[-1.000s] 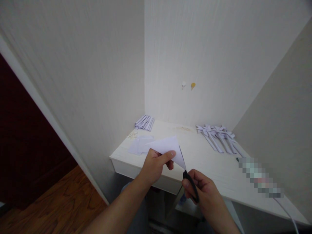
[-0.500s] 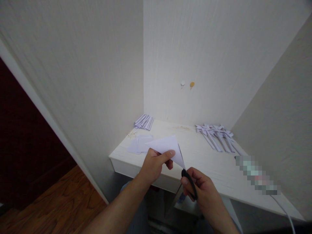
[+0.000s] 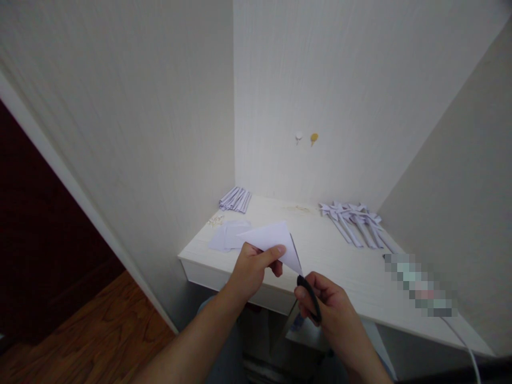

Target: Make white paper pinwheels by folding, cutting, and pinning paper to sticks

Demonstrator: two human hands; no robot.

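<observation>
My left hand pinches a folded triangle of white paper between thumb and fingers, above the table's front edge. In my right hand is a pair of scissors with black handles, closed round by the fingers. The blades are mostly hidden by the paper, and they lie at its lower right corner. Several flat white paper sheets lie on the table just beyond my left hand.
The white table fits between walls. At its back left lie several rolled paper sticks, with small pale bits nearby. Paper pinwheels on sticks lie at the back right. A blurred-out object with a white cable is at right.
Almost nothing differs. The whole view shifts slightly, and both hands keep the same hold on the paper and the scissors.
</observation>
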